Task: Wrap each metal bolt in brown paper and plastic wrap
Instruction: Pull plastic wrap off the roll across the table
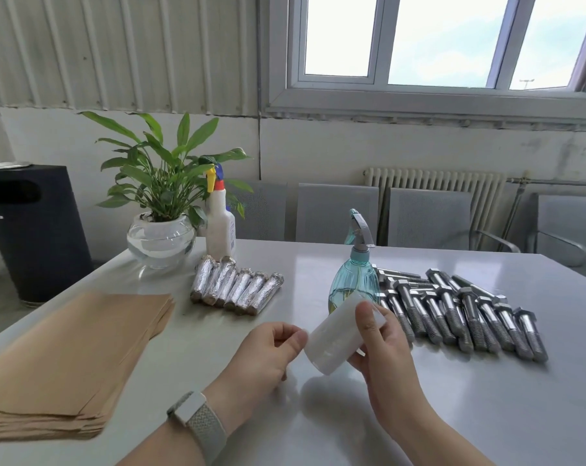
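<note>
Two hands above table (453, 415), right hand (382, 344) gripping plastic wrap roll (342, 331), left hand (268, 351) pinching its film edge

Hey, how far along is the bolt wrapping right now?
Done: a row of about seven wrapped bolts lies near the plant. In hand: the right hand holds the plastic wrap roll while the left hand pinches at its edge; neither holds a bolt. Left: a large pile of bare bolts on the right and a thick stack of brown paper. Most of the job remains.

Shiny metal bolts (459, 311), glossy table (486, 415)
</note>
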`<state>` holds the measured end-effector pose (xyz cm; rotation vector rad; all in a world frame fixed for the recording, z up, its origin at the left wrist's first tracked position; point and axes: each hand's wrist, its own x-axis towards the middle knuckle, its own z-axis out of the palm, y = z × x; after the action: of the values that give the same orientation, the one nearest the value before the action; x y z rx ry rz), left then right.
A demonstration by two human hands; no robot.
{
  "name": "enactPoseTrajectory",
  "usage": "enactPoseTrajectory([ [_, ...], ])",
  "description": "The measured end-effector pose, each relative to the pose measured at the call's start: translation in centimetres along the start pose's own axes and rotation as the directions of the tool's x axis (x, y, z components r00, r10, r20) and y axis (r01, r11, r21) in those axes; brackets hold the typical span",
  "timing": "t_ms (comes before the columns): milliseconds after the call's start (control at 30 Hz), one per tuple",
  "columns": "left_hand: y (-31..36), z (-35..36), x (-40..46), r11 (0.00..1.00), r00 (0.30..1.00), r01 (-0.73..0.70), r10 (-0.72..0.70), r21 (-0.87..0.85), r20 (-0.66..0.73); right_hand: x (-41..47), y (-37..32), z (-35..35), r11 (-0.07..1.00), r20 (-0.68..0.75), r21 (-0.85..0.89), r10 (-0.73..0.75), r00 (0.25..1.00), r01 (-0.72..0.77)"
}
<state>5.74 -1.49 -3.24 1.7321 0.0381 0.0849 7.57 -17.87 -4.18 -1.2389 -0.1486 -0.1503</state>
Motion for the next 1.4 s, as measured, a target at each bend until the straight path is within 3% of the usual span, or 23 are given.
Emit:
enactPoseTrajectory([
  [167, 0.1, -0.4, 0.1, 0.968, 0.972, -0.194, 0.212, 0.158, -0.102, 0.1, 0.1, -0.1, 1.000, -0.018, 0.015, -0.007, 1.000, 0.007],
  [333, -0.1, -0.9, -0.1, 0.930, 0.958, -0.265, 0.284, 0.254, -0.040, 0.0, -0.1, -0.2, 1.000, -0.026, -0.013, -0.027, 0.999, 0.027],
  [567, 0.2, -1.0, -0.6, 0.648, 0.870, -0.413, 0.489, 0.640, 0.066, -0.3, -0.3, -0.1, 0.986, -0.013, -0.134, -0.098, 0.995, 0.096],
  [833, 0.3, -1.3, -0.6, 0.559, 0.825, -0.450, 0.559, 0.696, 0.085, -0.6, -0.6, 0.1, 0.980, -0.018, -0.182, -0.078, 0.997, 0.074],
  [933, 0.2, -1.3, -0.4, 0.609, 0.827, -0.445, 0.562, 0.657, 0.040, -0.5, -0.8, 0.1, 0.998, -0.041, -0.063, 0.015, 0.999, -0.018],
  [1100, 0.1, -1.1, -0.2, 0.795, 0.868, -0.415, 0.491, 0.443, -0.068, -0.8, -0.7, 0.3, 0.983, -0.006, 0.046, 0.179, 0.984, -0.179],
  [1300, -0.1, -0.6, 0.1, 0.889, 0.870, -0.369, 0.433, 0.273, -0.236, -1.4, -1.1, 0.7, 0.952, 0.114, -0.142, 0.289, 0.951, -0.272],
  [1400, -0.2, -0.6, 0.2, 0.891, 0.877, -0.365, 0.427, 0.272, -0.222, -1.9, -1.5, 1.0, 0.928, 0.226, -0.271, 0.318, 0.921, -0.254],
])
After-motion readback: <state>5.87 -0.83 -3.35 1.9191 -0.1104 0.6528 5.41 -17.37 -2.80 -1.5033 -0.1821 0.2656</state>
